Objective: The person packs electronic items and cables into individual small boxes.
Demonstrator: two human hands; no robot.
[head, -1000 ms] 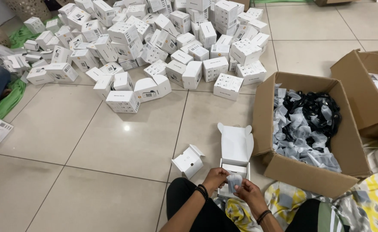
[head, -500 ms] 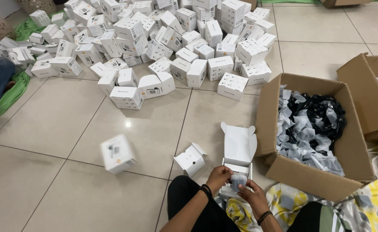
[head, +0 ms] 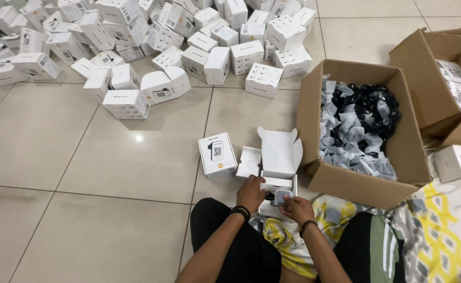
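Your right hand [head: 296, 208] pinches a small grey-wrapped item [head: 282, 196] between thumb and fingers, right over the mouth of the small open white cardboard box [head: 277, 184] that sits on the floor just in front of your knees. Your left hand [head: 251, 193] curls around the box's near left side, fingers closed on its wall. Keep that hold firm so the box does not slide on the smooth beige floor tiles [head: 110, 173], and set the item in squarely so the upright lid flap [head: 278, 152] can fold down cleanly. Just to the left stand a loose white insert tray [head: 250, 162] and a closed white carton [head: 217, 154], both near your left wrist, so keep that elbow tucked. To the right, the large brown cardboard box of bagged black parts [head: 366, 136] nearly touches the lid flap, leaving little room there. Open floor lies to the left and ahead, before the heap of white cartons [head: 152, 42].
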